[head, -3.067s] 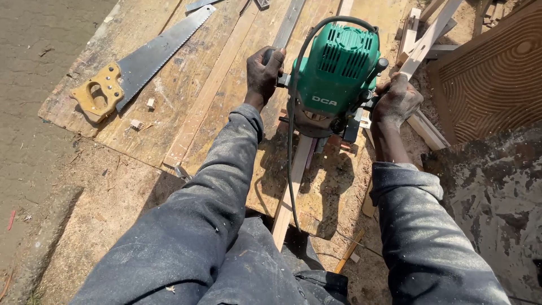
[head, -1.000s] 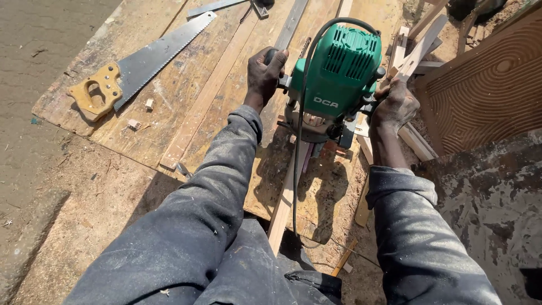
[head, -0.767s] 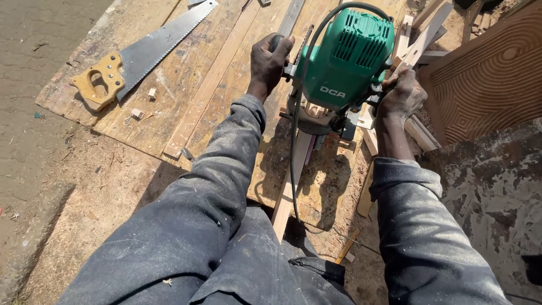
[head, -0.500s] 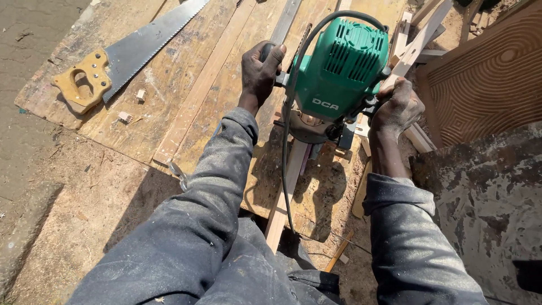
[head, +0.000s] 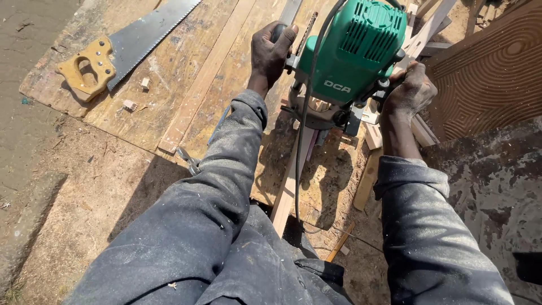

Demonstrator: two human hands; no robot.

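here, dusty green router on a wood strip, both hands clenched around its handles

handsaw (yellow handle), carved panel.

One green plastic-bodied power router, one steel handsaw with a yellow handle and two small wooden offcut blocks are counted.
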